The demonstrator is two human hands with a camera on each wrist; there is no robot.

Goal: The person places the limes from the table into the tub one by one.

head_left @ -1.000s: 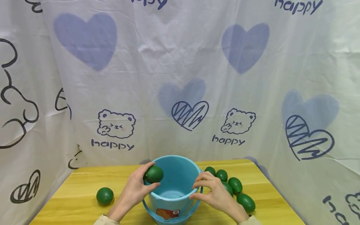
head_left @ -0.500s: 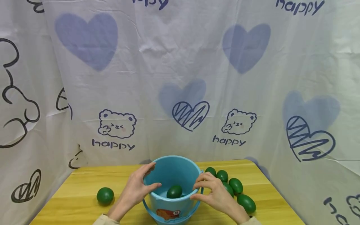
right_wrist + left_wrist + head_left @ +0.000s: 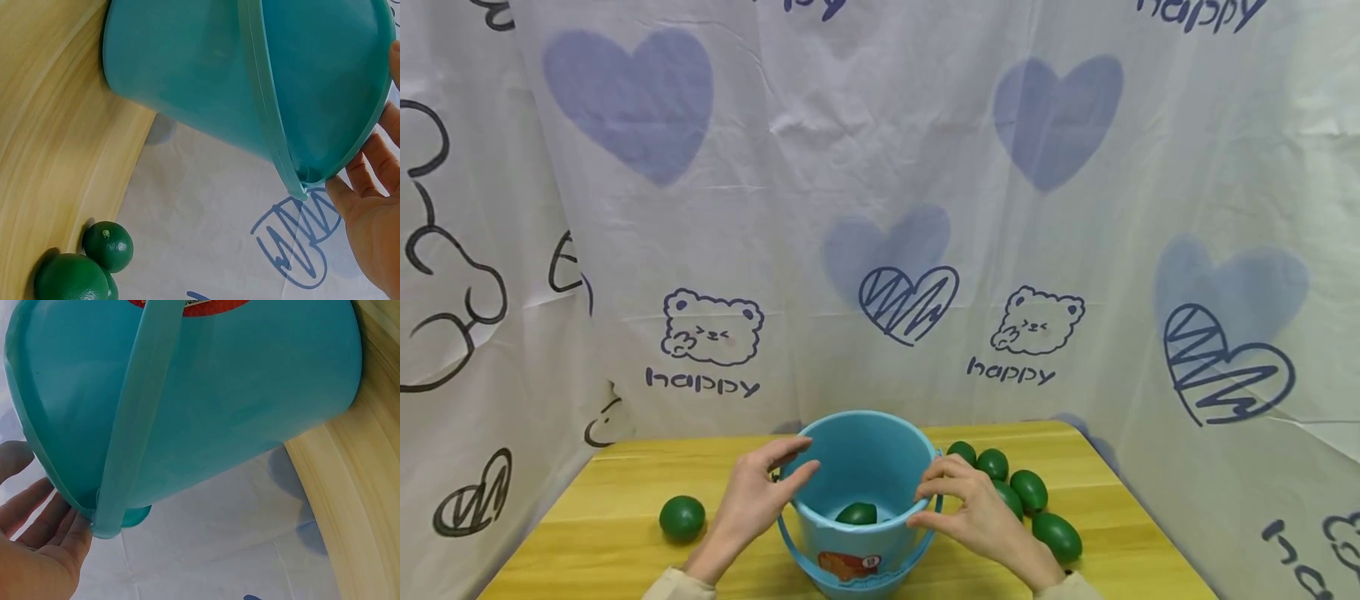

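Note:
A light blue bucket (image 3: 857, 546) stands upright on the table with a green lime (image 3: 857, 513) on its bottom. My left hand (image 3: 752, 500) is at the bucket's left rim, fingers and thumb spread apart with nothing between them. In the left wrist view, the fingers (image 3: 47, 525) lie close to the rim beside the handle joint. My right hand (image 3: 962, 508) holds the right rim, fingertips over the edge and thumb on the near side. The right wrist view has those fingers (image 3: 375, 162) along the rim near the handle (image 3: 262, 94).
Several green limes (image 3: 1028, 491) cluster on the table right of the bucket, partly behind my right hand. One lime (image 3: 682, 518) lies alone at the left. The yellow wood-grain table (image 3: 602, 492) ends at a printed white cloth (image 3: 865, 167) behind and at the sides.
My left hand has let go of a lime, which dropped into the bucket and shifted slightly left on its bottom. The left hand has drawn back leftward. My right hand stays at the rim.

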